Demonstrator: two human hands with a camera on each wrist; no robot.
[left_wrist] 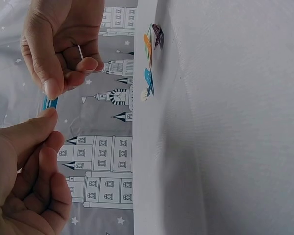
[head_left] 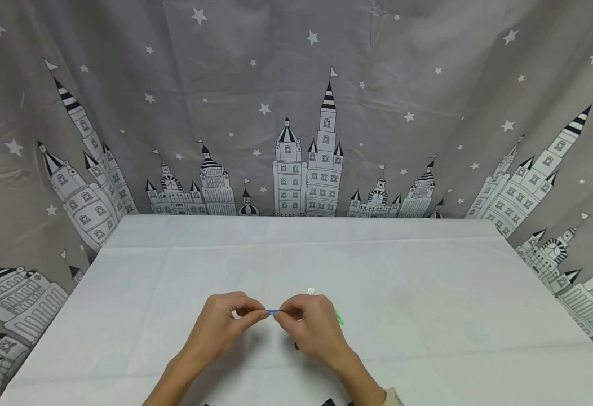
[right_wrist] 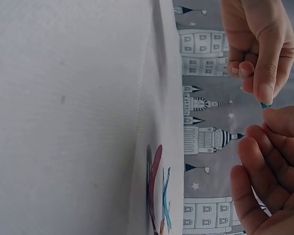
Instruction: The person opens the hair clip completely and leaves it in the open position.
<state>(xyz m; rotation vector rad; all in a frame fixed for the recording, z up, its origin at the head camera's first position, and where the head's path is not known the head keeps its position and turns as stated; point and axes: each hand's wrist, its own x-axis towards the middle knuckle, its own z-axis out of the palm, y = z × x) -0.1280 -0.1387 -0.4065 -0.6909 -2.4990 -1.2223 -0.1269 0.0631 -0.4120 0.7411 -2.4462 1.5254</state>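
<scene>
A small blue hair clip [head_left: 273, 310] is stretched between my two hands above the white table. My left hand [head_left: 224, 322] pinches its left end between thumb and index finger. Its right end is pinched by the thumb and fingers of my right hand [head_left: 313, 326]. In the left wrist view the blue clip [left_wrist: 50, 103] shows a slotted body between the fingertips, which hide both ends. A thin pale sliver [left_wrist: 80, 52] shows at the right hand's curled fingers; I cannot tell what it is.
Several colourful clips lie on the table beyond and below my right hand: a green one [head_left: 339, 317], a white tip [head_left: 310, 291], an orange one [left_wrist: 147, 46], a blue one [left_wrist: 148, 78] and a dark red one [right_wrist: 156, 169]. A grey castle-print curtain [head_left: 296, 67] hangs behind the table.
</scene>
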